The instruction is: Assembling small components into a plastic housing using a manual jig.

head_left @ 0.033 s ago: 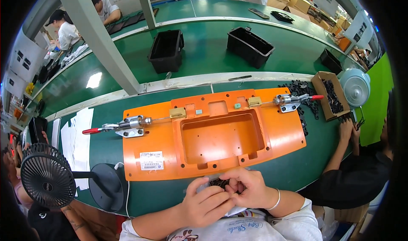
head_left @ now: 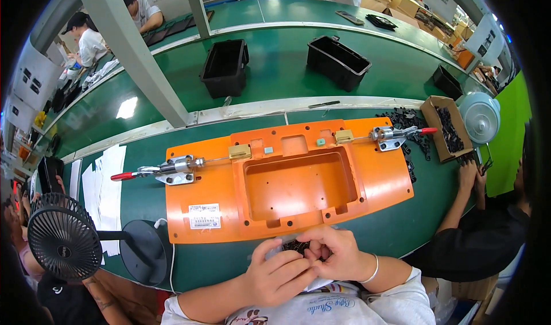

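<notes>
My left hand (head_left: 280, 274) and my right hand (head_left: 338, 254) meet close to my body, at the front edge of an orange fixture (head_left: 379, 178). Both have their fingers bent and closed, with the fingertips together; what they pinch is hidden or too small to make out. Just beyond the fingertips lies a small clear container or bag of tiny dark and brassy pieces (head_left: 294, 246), partly covered by my hands. The fixture has a deep rectangular recess, and a metal toggle clamp with a red handle sits on each side.
A black fan (head_left: 64, 236) and white papers (head_left: 104, 178) are at left. Black parts (head_left: 422, 135) lie by a cardboard box (head_left: 434, 124) at right, near a co-worker's hands (head_left: 472, 176). Black bins (head_left: 225, 69) stand on the green belt beyond. A grey post (head_left: 135, 55) rises at left.
</notes>
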Demonstrator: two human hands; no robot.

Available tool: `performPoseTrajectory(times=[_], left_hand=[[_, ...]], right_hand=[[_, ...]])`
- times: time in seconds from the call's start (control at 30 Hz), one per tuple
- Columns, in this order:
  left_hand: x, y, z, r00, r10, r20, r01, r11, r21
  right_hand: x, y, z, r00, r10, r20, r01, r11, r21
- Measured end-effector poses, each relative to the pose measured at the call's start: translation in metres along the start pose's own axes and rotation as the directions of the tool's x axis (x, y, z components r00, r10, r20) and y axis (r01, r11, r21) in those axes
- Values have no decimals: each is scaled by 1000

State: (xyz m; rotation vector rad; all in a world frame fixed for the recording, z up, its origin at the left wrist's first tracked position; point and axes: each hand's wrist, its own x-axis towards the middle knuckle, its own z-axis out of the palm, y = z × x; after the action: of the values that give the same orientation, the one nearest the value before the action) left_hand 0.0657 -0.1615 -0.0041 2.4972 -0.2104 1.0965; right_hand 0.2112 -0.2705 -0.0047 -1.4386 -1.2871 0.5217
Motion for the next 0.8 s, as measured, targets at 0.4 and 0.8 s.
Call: performPoseTrajectory(times=[0.4, 0.8], left_hand=[[-1, -3, -3, 1000, 19, 4, -19, 1000, -12], [1, -4, 0, 1000, 8, -10, -8, 1000, -13]], right_hand=[[4, 0, 1, 994, -104, -45, 99, 990, -102], [6, 1, 2, 983, -166, -81, 155, 980, -123]])
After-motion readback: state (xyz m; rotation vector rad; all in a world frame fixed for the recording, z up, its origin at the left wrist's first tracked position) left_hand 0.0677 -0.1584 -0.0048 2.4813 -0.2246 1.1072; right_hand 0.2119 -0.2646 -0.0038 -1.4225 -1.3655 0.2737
